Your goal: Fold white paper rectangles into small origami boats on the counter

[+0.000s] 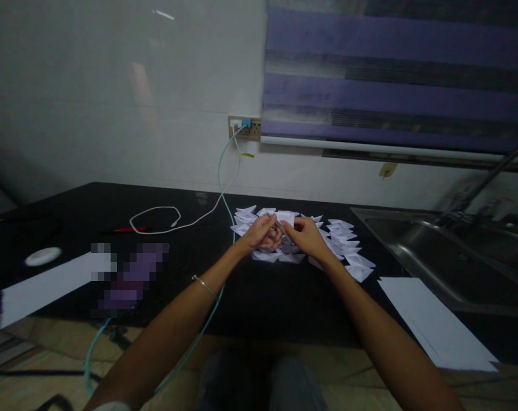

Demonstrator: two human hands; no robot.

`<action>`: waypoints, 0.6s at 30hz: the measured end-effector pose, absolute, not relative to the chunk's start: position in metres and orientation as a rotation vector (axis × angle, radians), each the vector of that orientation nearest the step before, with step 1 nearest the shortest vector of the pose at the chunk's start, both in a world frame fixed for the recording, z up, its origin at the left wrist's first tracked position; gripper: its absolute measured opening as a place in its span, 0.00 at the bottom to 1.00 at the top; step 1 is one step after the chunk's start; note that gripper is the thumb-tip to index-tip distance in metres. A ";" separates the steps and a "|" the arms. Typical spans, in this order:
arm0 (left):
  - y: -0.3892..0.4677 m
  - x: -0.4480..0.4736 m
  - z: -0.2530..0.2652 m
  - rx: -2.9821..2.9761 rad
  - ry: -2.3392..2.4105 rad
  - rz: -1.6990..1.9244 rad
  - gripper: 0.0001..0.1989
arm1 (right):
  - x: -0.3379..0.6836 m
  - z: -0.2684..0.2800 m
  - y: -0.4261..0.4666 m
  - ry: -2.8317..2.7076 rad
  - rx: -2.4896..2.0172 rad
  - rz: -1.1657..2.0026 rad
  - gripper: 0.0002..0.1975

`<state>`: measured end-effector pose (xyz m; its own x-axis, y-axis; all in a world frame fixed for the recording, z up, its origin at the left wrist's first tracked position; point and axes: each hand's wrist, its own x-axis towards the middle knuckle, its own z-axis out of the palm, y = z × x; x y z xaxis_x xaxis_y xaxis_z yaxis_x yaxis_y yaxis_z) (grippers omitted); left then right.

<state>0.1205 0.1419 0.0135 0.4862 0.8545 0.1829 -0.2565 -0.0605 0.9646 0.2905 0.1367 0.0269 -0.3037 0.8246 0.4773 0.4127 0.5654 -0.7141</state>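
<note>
Both hands meet over the dark countertop, in front of rows of white folded-paper pieces (343, 246) that look like small boats. My left hand (262, 234) is closed, its thumb and fingers pinching a small folded piece of white paper (287, 217). From the other side my right hand (306, 235) grips the same paper, thumb against the fingers. The fingers partly cover the paper, so its exact fold is hard to make out. More folded pieces lie around and beneath the hands.
White paper sheets (430, 322) lie at the right, beside a metal sink (396, 251). On the left are a white paper strip (53, 285), a blurred purple object (134, 277), a white round object (43, 256) and a red pen (128, 230). A teal cable (219, 171) crosses the counter.
</note>
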 end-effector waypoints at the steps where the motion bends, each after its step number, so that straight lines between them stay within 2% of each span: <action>1: 0.141 0.121 0.014 1.344 0.583 1.006 0.29 | 0.291 0.027 0.137 -1.913 -0.981 0.614 0.23; 8: 0.138 0.123 0.020 1.441 0.706 1.309 0.28 | 0.287 0.028 0.133 -1.807 -0.895 0.972 0.29; 10: 0.140 0.121 0.022 1.421 0.755 1.377 0.27 | 0.285 0.029 0.130 -1.760 -0.841 1.089 0.28; 13: 0.142 0.119 0.023 1.360 0.845 1.494 0.25 | 0.281 0.032 0.125 -1.733 -0.754 1.121 0.19; 16: 0.143 0.118 0.022 1.341 0.867 1.554 0.24 | 0.278 0.034 0.122 -1.645 -0.721 1.088 0.26; 18: 0.141 0.119 0.021 1.372 0.836 1.523 0.24 | 0.278 0.035 0.122 -1.591 -0.726 1.059 0.24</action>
<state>0.1189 0.1410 0.0208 0.0146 0.9249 0.3800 -0.1760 -0.3718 0.9115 0.2782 0.1218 0.0353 -0.2723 0.8633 0.4249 -0.0588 0.4258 -0.9029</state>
